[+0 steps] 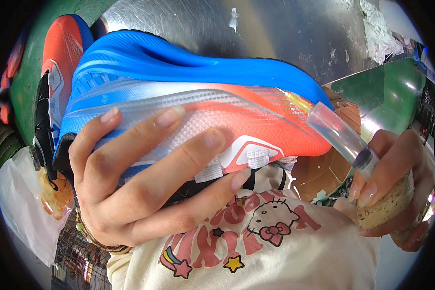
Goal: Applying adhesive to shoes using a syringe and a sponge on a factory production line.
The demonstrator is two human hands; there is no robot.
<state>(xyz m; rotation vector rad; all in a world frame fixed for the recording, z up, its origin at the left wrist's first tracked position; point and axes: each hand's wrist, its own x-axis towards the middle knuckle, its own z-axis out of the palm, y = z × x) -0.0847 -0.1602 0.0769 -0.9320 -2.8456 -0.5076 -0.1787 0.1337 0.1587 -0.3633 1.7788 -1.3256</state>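
A running shoe (pixel 198 111) with a blue sole and a coral-and-white upper lies on its side across the middle. My left hand (pixel 145 179) is wrapped round it from below, fingers spread along the upper. From the right, my right hand (pixel 396 179) grips a clear plastic syringe (pixel 336 130) with a dark plunger seal. Its yellow tip (pixel 297 102) meets the seam between sole and upper near one end of the shoe. Also held in the right hand, against the palm, is a tan porous sponge block (pixel 386 205).
Another coral-and-blue shoe (pixel 65 48) stands behind at the left. A scratched metal surface (pixel 285 29) spans the back, with crumpled whitish residue (pixel 379 34) at its right. White plastic sheeting (pixel 24 203) hangs at the left, above a wire basket (pixel 82 251).
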